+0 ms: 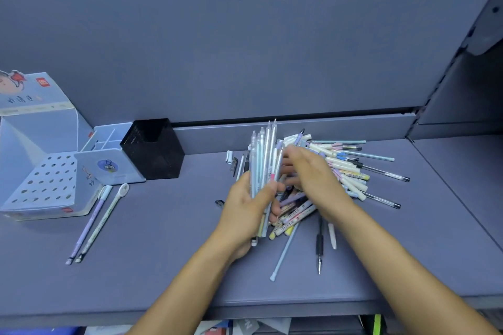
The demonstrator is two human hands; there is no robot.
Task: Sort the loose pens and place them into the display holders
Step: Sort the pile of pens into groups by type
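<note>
The left hand [243, 207] is found closed round a bundle of pale pens [261, 160], gripped at its lower half, the tips fanned away towards the back panel. The right hand [315, 179] is held just beside the bundle, over the near edge of the pile of loose pens [353, 171]. Its fingers are curled towards the bundle, but the hand is blurred and it cannot be told whether anything is held in it. The pile is spread on the shelf [163, 253], mostly under and to the right of the right hand. A black pen [319, 245] is seen lying apart, nearer the viewer.

Well apart to the left, three holders are ranged along the shelf: a perforated display box [40, 187], a pale blue compartment holder [114, 168] and a black mesh cup [160, 160]. Two pens [88, 226] are laid side by side just beside the display box.
</note>
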